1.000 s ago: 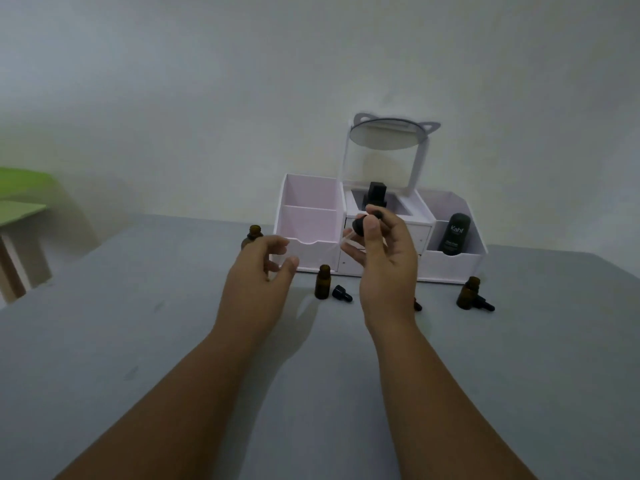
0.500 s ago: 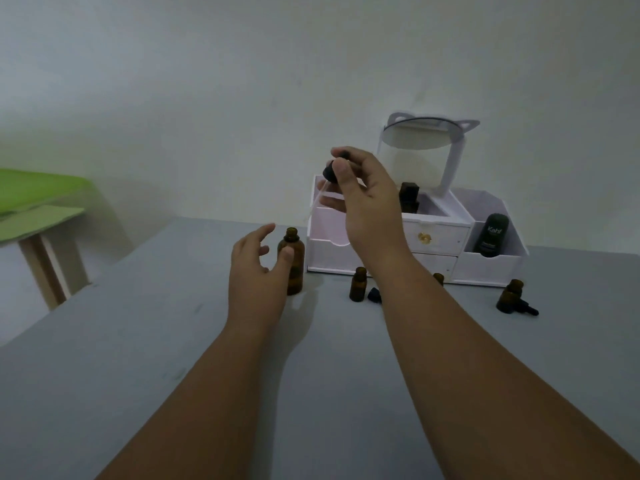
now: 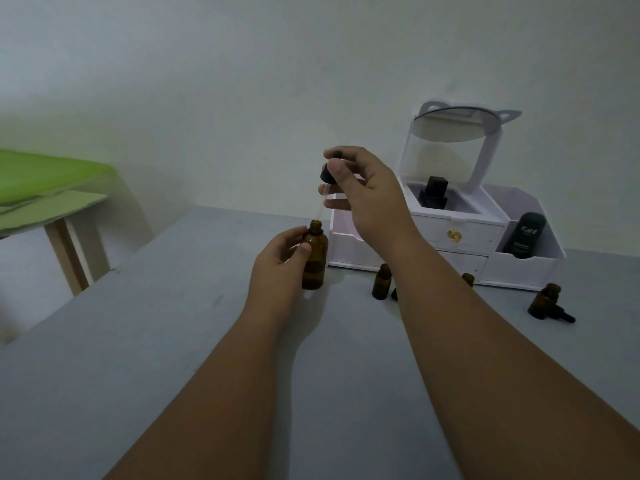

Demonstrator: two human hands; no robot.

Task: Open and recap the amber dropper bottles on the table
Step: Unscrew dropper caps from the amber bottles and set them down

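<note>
My left hand point(image 3: 281, 261) hugs the brown bottle point(image 3: 315, 258), my right hand point(image 3: 363, 195) pinches the dropper cap point(image 3: 327, 174); I should lower it straight in.

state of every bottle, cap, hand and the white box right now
big bottle: open, upright, held by left hand
dropper cap: off, pinched in right hand above the bottle
left small bottle: uncapped, upright
right small bottle: uncapped, upright, loose cap beside it
white box lid: raised
drawer: shut
</note>
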